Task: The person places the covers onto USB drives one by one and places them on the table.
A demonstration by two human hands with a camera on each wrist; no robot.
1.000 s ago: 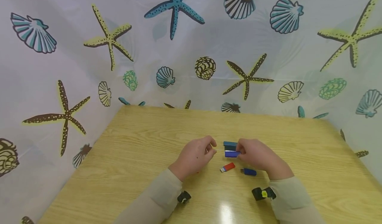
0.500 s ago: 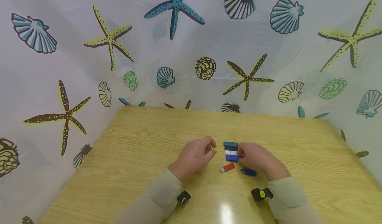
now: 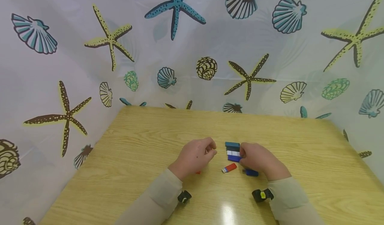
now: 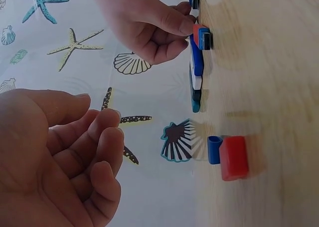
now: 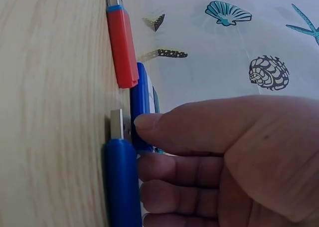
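Observation:
My right hand (image 3: 259, 158) pinches the right end of a blue USB stick (image 3: 233, 158), whose connector does not show. Its thumb is on the stick's near side in the right wrist view; the index fingertip is hidden. That stick lies against a white stick (image 3: 232, 153), with a black one (image 3: 232, 148) and a teal one (image 3: 232, 144) behind. Nearer to me are a red USB stick (image 3: 230, 167) and a dark blue one (image 3: 251, 172), both with bare connectors. Left of the row, my left hand (image 4: 65, 157) hovers with loosely bent fingers, holding nothing.
Below my left hand a red cap (image 4: 234, 158) and a small blue cap (image 4: 214, 150) lie side by side on the wooden table (image 3: 150, 135). A shell-and-starfish curtain (image 3: 192, 45) stands behind the table and along its sides.
My right hand has shifted slightly towards me with the blue stick, uncovering more of the white one, then stayed almost still. The left hand has hardly moved.

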